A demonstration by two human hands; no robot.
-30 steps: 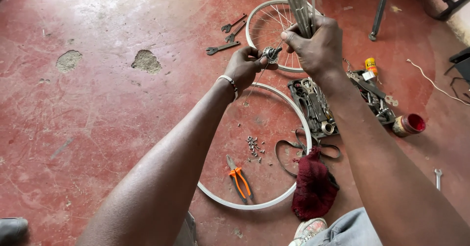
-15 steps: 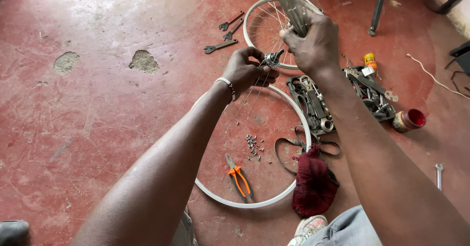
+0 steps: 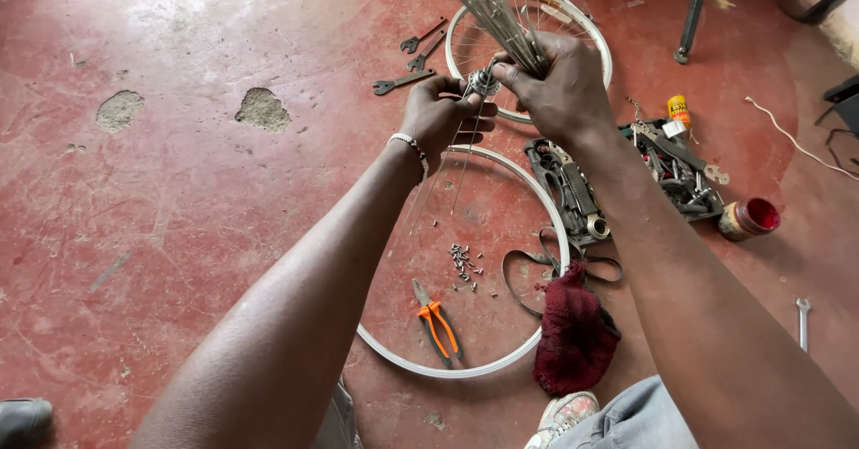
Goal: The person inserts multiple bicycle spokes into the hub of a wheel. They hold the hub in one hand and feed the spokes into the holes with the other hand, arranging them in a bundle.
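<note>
A small metal wheel hub (image 3: 483, 80) sits in the air above the red floor (image 3: 179, 234), pinched between the fingertips of the left hand (image 3: 443, 114), whose fingers curl closed around it. Thin spokes (image 3: 461, 158) hang down from the hub, slanting toward the floor across the bare rim below. Just to the right, touching the hub with its thumb, the right hand (image 3: 564, 91) is clenched around a bundle of loose spokes (image 3: 497, 15) that fans upward and to the left out of the fist. A beaded bracelet (image 3: 412, 145) circles the left wrist.

Under the hands lies a bare silver rim (image 3: 555, 225) flat on the floor. Inside its circle are a scatter of small nipples (image 3: 463, 259) and a pair of orange-handled pliers (image 3: 437, 319). A dark red cloth (image 3: 573, 337) lies over the rim's right edge, with a black strap (image 3: 537, 266) looped just above it. Beyond the hands a second wheel (image 3: 591, 42), already spoked, lies on the floor, partly hidden by the right hand. Three flat wrenches (image 3: 412, 55) lie to its left. To the right of the rim are two open trays of tools (image 3: 573, 190), a small yellow bottle (image 3: 678, 107) and a red-lidded tin (image 3: 750, 218). Another wrench (image 3: 803, 319) lies well apart at the far right. A shoe (image 3: 564, 413) shows at the bottom edge.
</note>
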